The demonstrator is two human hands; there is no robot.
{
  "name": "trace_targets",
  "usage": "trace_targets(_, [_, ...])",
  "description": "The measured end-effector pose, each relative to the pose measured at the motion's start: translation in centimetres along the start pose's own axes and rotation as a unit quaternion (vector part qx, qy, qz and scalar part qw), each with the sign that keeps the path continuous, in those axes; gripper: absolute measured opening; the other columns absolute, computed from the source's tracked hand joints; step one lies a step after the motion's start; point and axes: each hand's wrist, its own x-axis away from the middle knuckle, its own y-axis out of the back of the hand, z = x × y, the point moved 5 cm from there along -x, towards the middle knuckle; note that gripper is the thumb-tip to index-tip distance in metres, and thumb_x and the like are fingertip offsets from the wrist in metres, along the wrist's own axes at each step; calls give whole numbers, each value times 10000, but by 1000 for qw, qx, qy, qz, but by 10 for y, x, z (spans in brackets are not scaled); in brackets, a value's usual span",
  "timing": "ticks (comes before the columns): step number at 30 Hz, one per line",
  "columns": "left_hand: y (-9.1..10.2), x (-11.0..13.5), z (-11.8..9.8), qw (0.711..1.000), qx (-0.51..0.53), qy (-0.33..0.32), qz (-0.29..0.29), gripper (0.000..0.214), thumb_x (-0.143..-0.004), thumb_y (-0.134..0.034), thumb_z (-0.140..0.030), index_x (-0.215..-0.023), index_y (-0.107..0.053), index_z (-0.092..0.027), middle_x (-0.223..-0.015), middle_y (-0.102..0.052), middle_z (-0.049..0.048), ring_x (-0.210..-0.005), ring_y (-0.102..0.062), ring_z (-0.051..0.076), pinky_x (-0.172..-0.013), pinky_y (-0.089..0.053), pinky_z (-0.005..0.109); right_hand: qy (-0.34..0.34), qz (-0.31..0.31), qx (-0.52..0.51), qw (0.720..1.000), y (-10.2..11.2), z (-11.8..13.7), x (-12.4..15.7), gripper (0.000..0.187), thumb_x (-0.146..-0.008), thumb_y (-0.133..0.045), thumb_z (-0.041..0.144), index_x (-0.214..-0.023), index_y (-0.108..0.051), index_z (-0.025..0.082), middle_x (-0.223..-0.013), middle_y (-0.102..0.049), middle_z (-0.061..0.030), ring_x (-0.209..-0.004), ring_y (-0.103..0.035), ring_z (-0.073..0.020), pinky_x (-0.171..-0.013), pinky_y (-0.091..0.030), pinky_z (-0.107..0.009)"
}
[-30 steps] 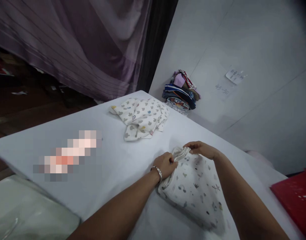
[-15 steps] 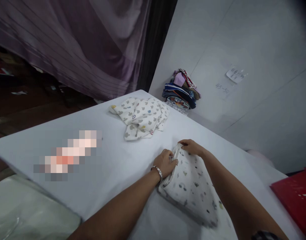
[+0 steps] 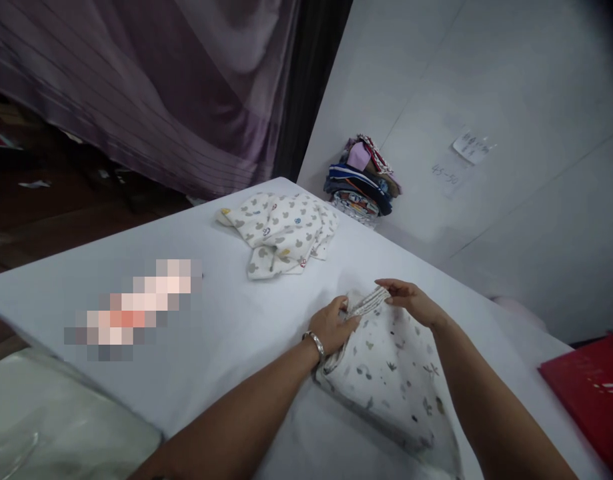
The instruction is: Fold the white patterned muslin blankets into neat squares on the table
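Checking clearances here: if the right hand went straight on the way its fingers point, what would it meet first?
Probably the far cloth on the table; the height of the right hand is unclear, so it might pass above.

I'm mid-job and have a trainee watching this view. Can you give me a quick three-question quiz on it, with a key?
1. Multiple choice: which arm wears the bracelet? A) left only B) right only C) both
2. True or false: on the white table, the far cloth lies apart from the near cloth.
3. Short answer: at what part of the near cloth are the left grip and the right grip?

Key: 1. A. 2. True. 3. Its layered edge, one grip toward each end.
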Motion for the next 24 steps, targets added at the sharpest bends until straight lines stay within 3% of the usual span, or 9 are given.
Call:
trace_targets(6, [-3,-3,7,1000,13,20,6,577,-755,-529,-437,-1286,-370,-277,-1135,-604,-3,-792,-586,151,-734,-438,270,-67,62,35,995,-11,-5,-25,356,-631,-669,196,-986,-652,184,-938,-645,-29,-863,-562,-162,-838,-407,-314])
trace_targets(9, [-2,-3,7,1000,9,23,10,597,-746,-538,-441,-1294,-364,-281,-1153,-596,-2,-813,-589,158,-741,-438,273,-101,110,89,985,-18,-13,-45,332,-617,-637,183,-948,-662,171,-911,-656,-33,-835,-572,-171,-831,-414,-324])
trace_targets(13, [-1,-2,6,999,4,27,18,622,-733,-552,-429,-1305,-350,-292,-1163,-592,-8,-806,-593,159,-741,-442,278,-125,130,153,972,-19,-20,-62,333,-587,-622,174,-917,-670,169,-863,-664,-28,-798,-576,-180,-803,-431,-325])
trace_targets(18, [0,-1,3,1000,-7,18,22,628,-731,-549,-410,-1311,-343,-292,-1181,-582,-15,-796,-596,159,-757,-447,288,-110,144,156,971,-16,-16,-59,366,-611,-632,218,-974,-665,177,-927,-664,-33,-850,-580,-195,-835,-426,-341])
trace_targets(24, [1,1,0,999,-4,3,32,644,-734,-547,-393,-1329,-319,-306,-1237,-548,-16,-898,-594,179,-819,-446,303,-79,103,151,980,-13,-10,-48,409,-622,-637,195,-1032,-650,196,-1118,-610,-35,-1017,-533,-206,-926,-375,-331])
